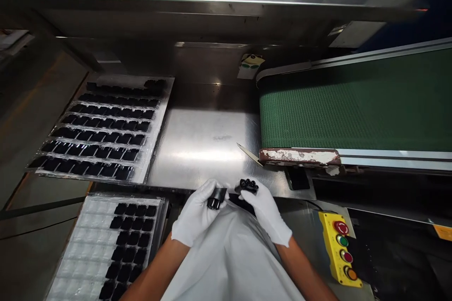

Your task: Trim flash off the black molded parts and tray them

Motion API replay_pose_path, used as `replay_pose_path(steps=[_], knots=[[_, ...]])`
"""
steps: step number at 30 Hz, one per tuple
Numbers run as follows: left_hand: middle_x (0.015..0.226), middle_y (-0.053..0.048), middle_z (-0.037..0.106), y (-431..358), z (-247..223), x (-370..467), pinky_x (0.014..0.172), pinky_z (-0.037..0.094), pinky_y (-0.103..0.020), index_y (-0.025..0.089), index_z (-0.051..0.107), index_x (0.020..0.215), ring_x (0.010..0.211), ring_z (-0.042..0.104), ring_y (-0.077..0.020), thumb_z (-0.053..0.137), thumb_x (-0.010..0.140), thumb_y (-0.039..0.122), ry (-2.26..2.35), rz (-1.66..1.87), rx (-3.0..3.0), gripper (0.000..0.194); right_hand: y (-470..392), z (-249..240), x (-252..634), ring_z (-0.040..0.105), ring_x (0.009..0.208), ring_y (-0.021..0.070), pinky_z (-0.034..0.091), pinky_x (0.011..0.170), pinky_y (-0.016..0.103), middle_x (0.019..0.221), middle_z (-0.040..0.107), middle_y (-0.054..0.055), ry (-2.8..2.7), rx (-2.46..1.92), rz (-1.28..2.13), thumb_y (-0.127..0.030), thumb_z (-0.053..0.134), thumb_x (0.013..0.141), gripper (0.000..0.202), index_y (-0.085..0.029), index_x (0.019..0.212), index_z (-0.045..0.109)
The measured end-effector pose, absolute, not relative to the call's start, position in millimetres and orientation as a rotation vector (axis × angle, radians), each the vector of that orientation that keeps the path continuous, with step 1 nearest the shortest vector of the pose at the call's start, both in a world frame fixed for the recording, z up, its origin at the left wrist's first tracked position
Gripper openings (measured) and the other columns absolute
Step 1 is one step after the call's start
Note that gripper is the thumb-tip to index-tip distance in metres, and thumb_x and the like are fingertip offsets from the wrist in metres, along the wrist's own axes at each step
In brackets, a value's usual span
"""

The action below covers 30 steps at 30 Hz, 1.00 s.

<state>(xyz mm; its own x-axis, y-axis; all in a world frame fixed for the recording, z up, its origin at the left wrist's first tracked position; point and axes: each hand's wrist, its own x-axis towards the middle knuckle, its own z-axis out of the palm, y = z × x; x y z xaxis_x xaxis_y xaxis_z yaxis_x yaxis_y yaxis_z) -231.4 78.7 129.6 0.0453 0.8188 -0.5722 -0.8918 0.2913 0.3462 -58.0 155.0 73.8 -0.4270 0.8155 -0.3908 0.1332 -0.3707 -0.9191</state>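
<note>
"Where are the black parts being handled?"

"In front of the apron (pixel 229 254), at the table's near edge. The left hand (pixel 199 209) grasps a black tube-like part (pixel 217 196); the right hand (pixel 266 211) grips a black knobbed part (pixel 249 186). The two parts are apart."

"So how far along is it?"

"Midway, I'd judge: both parts are in hand, neither is set down. At ten o'clock from the hands, the upper tray (pixel 157 124) carries rows of black pieces nearly throughout. At eight o'clock, the lower tray (pixel 79 249) has black pieces along its right side and pale pockets to the left, so it looks partly filled. Whether those pieces are finished, I can't tell."

"Anything else around?"

"A pointed metal blade (pixel 249 154) at one o'clock, a green belt (pixel 353 103) at two, and a yellow button box (pixel 330 235) at four. No hand touches them."
</note>
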Motion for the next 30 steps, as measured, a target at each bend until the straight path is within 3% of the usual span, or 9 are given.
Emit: replay_pose_path(steps=[2, 7, 10, 14, 17, 21, 24, 27, 30], knots=[[0.097, -0.007, 0.068, 81.8, 121.1, -232.4, 0.072, 0.056, -0.015, 0.013, 0.066, 0.092, 0.082, 0.067, -0.0092, 0.063, 0.094, 0.026, 0.748, 1.349, -0.293, 0.013, 165.7, 43.2, -64.2, 0.065, 0.087, 0.0242, 0.053, 0.084, 0.041, 0.093, 0.072, 0.009, -1.531, -1.426, 1.577, -0.043, 0.065, 0.078, 0.03, -0.016, 0.092, 0.066], [0.096, -0.004, 0.072, 85.6, 116.3, -235.1, 0.071, 0.059, -0.016, 0.015, 0.064, 0.115, 0.083, 0.071, -0.0086, 0.061, 0.094, 0.021, 0.54, 1.421, -0.496, 0.023, 181.6, -3.4, -89.7, 0.055, 0.109, 0.0325, 0.039, 0.104, 0.051, 0.104, 0.071, 0.015, -1.78, -1.513, 1.241, -0.038, 0.068, 0.072, 0.028, -0.018, 0.091, 0.07], [0.106, -0.002, 0.072, 81.9, 123.1, -233.4, 0.074, 0.06, -0.018, 0.019, 0.065, 0.113, 0.092, 0.072, -0.0116, 0.074, 0.079, 0.014, 0.511, 1.486, -0.302, 0.035, 184.8, -9.3, -89.3, 0.053, 0.115, 0.033, 0.036, 0.108, 0.05, 0.114, 0.069, 0.017, -1.909, -1.54, 1.103, -0.037, 0.061, 0.078, 0.03, -0.016, 0.099, 0.069], [0.106, -0.008, 0.072, 74.8, 140.0, -230.6, 0.07, 0.061, -0.026, 0.015, 0.066, 0.103, 0.087, 0.073, -0.019, 0.084, 0.068, 0.017, 0.726, 1.47, 0.08, 0.039, 201.4, -7.6, -66.6, 0.051, 0.122, 0.0336, 0.033, 0.11, 0.051, 0.127, 0.061, 0.024, -2.023, -1.71, 0.921, -0.03, 0.034, 0.094, 0.043, -0.01, 0.121, 0.061], [0.093, -0.008, 0.074, 71.5, 154.4, -230.3, 0.073, 0.06, -0.03, 0.013, 0.066, 0.094, 0.079, 0.072, -0.0186, 0.088, 0.058, 0.009, 0.864, 1.376, 0.22, 0.042, 225.9, -6.9, -55.3, 0.048, 0.125, 0.0382, 0.032, 0.107, 0.054, 0.132, 0.056, 0.026, -2.12, -1.871, 0.865, -0.031, 0.041, 0.093, 0.047, -0.009, 0.134, 0.053], [0.086, -0.009, 0.075, 67.4, 165.3, -230.7, 0.067, 0.057, -0.026, 0.012, 0.069, 0.086, 0.078, 0.072, -0.0184, 0.089, 0.054, 0.009, 0.925, 1.323, 0.309, 0.037, 254.3, -2.4, -57.4, 0.061, 0.101, 0.0349, 0.041, 0.093, 0.051, 0.105, 0.066, 0.021, -2.197, -2.016, 0.965, -0.022, 0.05, 0.085, 0.029, -0.013, 0.11, 0.063], [0.092, -0.01, 0.077, 64.2, 165.8, -233.3, 0.079, 0.058, -0.033, 0.014, 0.072, 0.087, 0.088, 0.073, -0.0224, 0.09, 0.057, 0.012, 0.956, 1.376, 0.457, 0.036, 254.8, 9.0, -56.9, 0.059, 0.07, 0.0252, 0.045, 0.072, 0.042, 0.074, 0.061, 0.011, -2.14, -2.079, 1.16, -0.017, 0.05, 0.08, 0.011, -0.016, 0.083, 0.06], [0.095, -0.009, 0.078, 61.7, 163.1, -239.4, 0.086, 0.057, -0.037, 0.015, 0.074, 0.088, 0.092, 0.072, -0.0236, 0.091, 0.057, 0.015, 1.011, 1.387, 0.574, 0.036, 224.5, 27.8, -45.1, 0.045, 0.05, 0.0155, 0.039, 0.054, 0.033, 0.069, 0.057, 0.004, -2.076, -1.939, 1.469, -0.03, 0.047, 0.085, 0.013, -0.021, 0.078, 0.052], [0.093, -0.008, 0.078, 59.7, 158.9, -246.7, 0.086, 0.056, -0.035, 0.016, 0.076, 0.089, 0.091, 0.072, -0.0233, 0.093, 0.053, 0.019, 1.065, 1.362, 0.63, 0.04, 175.5, 53.1, -24.9, 0.032, 0.042, 0.0128, 0.028, 0.043, 0.03, 0.064, 0.05, -0.001, -1.672, -1.464, 2.022, -0.055, 0.049, 0.088, 0.029, -0.027, 0.085, 0.055]])
